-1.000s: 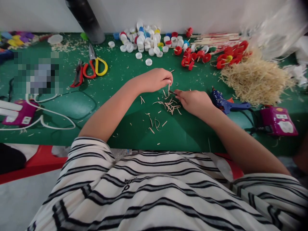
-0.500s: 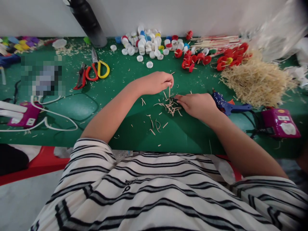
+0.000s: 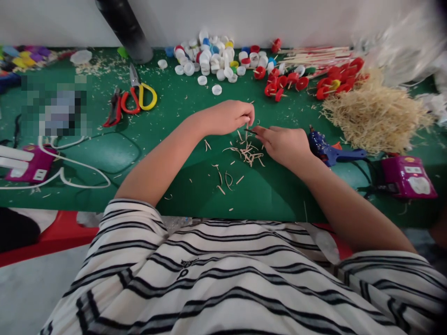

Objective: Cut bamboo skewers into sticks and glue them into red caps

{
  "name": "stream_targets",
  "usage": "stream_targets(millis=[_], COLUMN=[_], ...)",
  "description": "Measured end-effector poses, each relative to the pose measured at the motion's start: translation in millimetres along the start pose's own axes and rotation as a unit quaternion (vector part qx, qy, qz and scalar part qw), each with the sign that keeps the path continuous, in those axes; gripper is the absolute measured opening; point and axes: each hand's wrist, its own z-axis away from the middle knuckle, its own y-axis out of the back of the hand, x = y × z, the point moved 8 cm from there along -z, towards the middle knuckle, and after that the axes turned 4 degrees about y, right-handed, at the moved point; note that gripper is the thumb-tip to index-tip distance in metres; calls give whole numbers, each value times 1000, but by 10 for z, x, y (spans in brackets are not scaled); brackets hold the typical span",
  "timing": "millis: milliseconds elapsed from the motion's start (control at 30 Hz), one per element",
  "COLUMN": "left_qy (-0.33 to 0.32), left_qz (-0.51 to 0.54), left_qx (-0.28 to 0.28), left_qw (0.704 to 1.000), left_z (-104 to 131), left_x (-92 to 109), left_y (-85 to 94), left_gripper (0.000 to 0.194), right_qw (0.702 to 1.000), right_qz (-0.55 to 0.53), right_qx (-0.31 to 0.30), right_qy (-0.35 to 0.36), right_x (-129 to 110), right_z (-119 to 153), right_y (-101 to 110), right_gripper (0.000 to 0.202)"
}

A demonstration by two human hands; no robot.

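Observation:
My left hand is closed in a pinch on a thin wooden stick, which points down toward the table. Just to the right, my right hand grips a small dark blade between thumb and fingers. The blade's tip meets the stick or lies right beside it; which one I cannot tell. Below both hands a small heap of pale wood shavings rests on the green tabletop, with a few loose curls nearer the front edge.
Bottle caps and red caps on sticks lie at the back. To the right are a shavings pile, a blue glue gun and a purple power box. Scissors, red-handled pliers and a dark bottle stand left.
My right hand has moved slightly up and left, lifting the blade off the shavings heap to beside the stick's upper part. My left hand stays nearly in place.

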Motion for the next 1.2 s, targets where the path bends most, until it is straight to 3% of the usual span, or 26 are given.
stream_targets(millis=[300, 767, 1000, 1200], left_qy=[-6, 0, 22, 18], left_qz=[5, 19, 16, 16], left_qx=[6, 3, -4, 21], left_qw=[1000, 1000, 1000, 999], left_z=[2, 1, -12, -41], left_x=[-5, -17, -65, -104], left_y=[-4, -9, -21, -37], left_gripper=[31, 32, 34, 34], right_qw=[999, 993, 995, 999], right_qz=[-19, 45, 32, 26], right_qx=[-41, -99, -84, -27], right_qy=[17, 38, 35, 25], right_x=[0, -64, -29, -80], right_z=[-10, 115, 144, 73], right_y=[-68, -78, -108, -6], right_gripper=[54, 58, 56, 58])
